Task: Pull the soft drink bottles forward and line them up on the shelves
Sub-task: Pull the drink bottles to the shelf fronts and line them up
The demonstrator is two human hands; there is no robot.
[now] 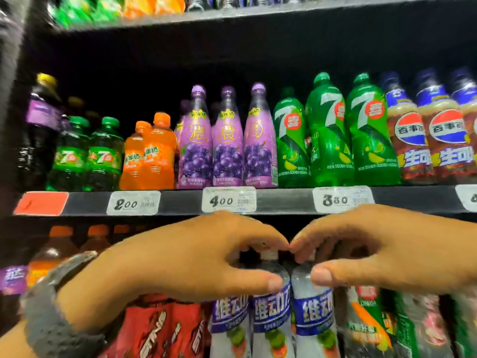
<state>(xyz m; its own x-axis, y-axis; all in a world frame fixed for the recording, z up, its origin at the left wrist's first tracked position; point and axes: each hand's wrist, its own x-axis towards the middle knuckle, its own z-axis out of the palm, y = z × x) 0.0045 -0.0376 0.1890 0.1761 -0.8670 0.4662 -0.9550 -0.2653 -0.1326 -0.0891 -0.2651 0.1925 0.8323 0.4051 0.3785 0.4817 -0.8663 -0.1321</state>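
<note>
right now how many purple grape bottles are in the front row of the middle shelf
3, side by side above the 4.00 tag: left grape bottle, middle grape bottle, right grape bottle. More may stand hidden behind them.

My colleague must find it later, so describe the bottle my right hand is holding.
Below the shelf rail with the 4.00 price tag, three clear bottles with blue labels stand together. The right hand grips the rightmost bottle, beside green-and-orange labels.
</note>
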